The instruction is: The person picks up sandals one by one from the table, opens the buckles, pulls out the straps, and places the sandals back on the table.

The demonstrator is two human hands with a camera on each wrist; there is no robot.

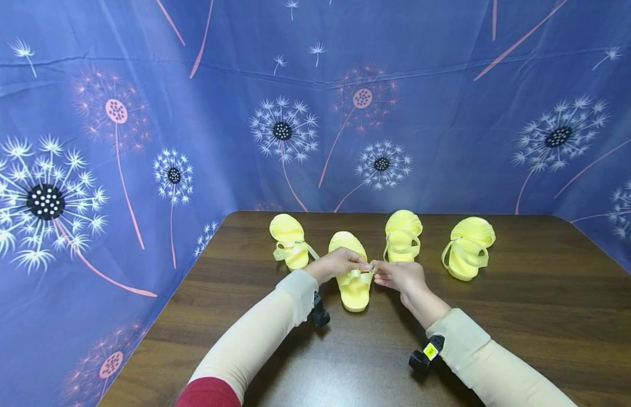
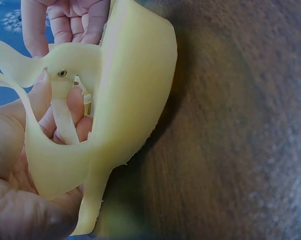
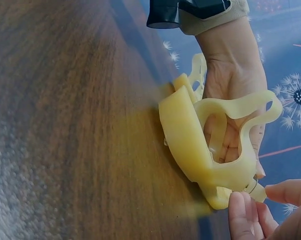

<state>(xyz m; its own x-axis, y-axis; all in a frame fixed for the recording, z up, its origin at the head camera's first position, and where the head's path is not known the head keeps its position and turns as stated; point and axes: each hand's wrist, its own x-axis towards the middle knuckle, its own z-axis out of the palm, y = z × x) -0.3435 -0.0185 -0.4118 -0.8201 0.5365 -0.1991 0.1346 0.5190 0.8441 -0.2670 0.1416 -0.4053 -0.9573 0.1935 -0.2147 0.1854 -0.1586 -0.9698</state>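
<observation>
The yellow sandal [image 1: 355, 299] you are handling lies sole down towards the far half of the table [image 1: 346, 350], well in from the left and right edges, with its rounded toe towards the far edge and its heel towards you. Your left hand [image 1: 342, 263] comes in from the left side and its fingers pinch the strap [image 3: 263, 193] of the sandal. Your right hand [image 1: 404, 277] meets it on the right side, thumb and fingers curled in and pinching the strap end beside a small metal buckle [image 3: 252, 185]. Your fingertips are close together there; whether they touch each other, you cannot tell. In the left wrist view a round metal rivet [image 2: 62, 73] shows on the strap.

Three more yellow sandals stand around it. The leftmost sandal [image 1: 286, 229] is near the far left corner, its strap reaching towards your left wrist. Another, the middle sandal [image 1: 403, 220], is close to the far edge, just beyond your right hand. The rightmost sandal [image 1: 470, 232] lies near the far edge, towards the far right corner.

You wear cream sleeves [image 1: 259, 328] with a black wrist camera [image 1: 319, 312] on each. Beyond the far edge hangs a blue dandelion-print cloth [image 1: 208, 130].
</observation>
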